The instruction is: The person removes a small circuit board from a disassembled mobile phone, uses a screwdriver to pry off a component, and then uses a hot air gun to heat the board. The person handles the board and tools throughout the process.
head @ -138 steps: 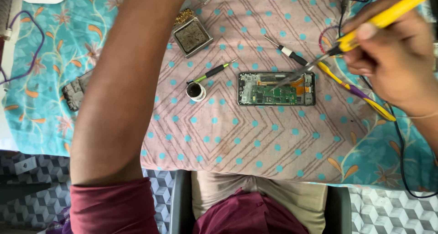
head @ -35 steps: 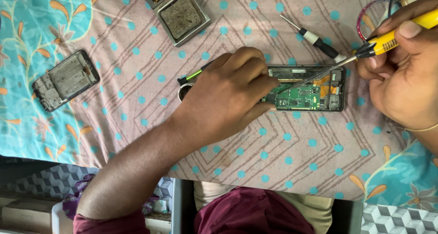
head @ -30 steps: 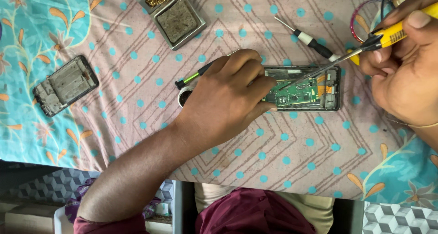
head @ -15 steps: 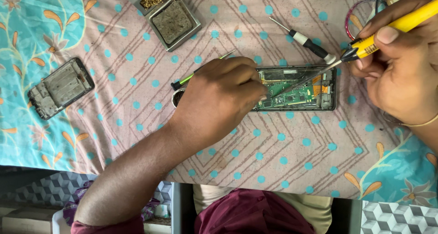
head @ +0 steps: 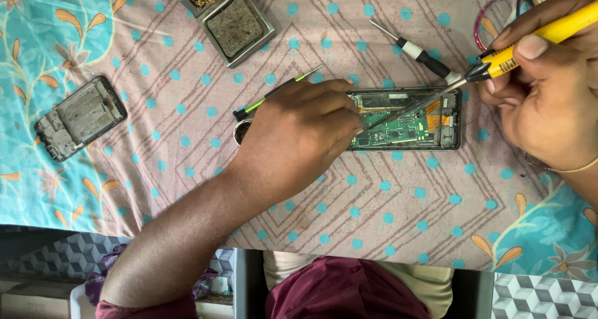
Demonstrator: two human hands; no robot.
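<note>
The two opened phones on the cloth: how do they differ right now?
The phone under the hands shows a green circuit board and lies level, with the left hand on it and the soldering iron tip inside. The left phone looks grey, lies tilted and is untouched. Both are opened.

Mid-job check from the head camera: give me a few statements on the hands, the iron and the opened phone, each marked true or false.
1. The right hand holds a yellow-handled soldering iron with its tip over the opened phone. True.
2. The left hand lies flat on the cloth, clear of the opened phone. False: its fingers rest on that phone's left end.
3. A second phone frame lies on the cloth at far left, untouched. True.
4. The black-and-white screwdriver is in the left hand's grip. False: it lies loose on the cloth above the opened phone.
5. The square metal tray sits below the opened phone. False: it sits above, to the left.
</note>
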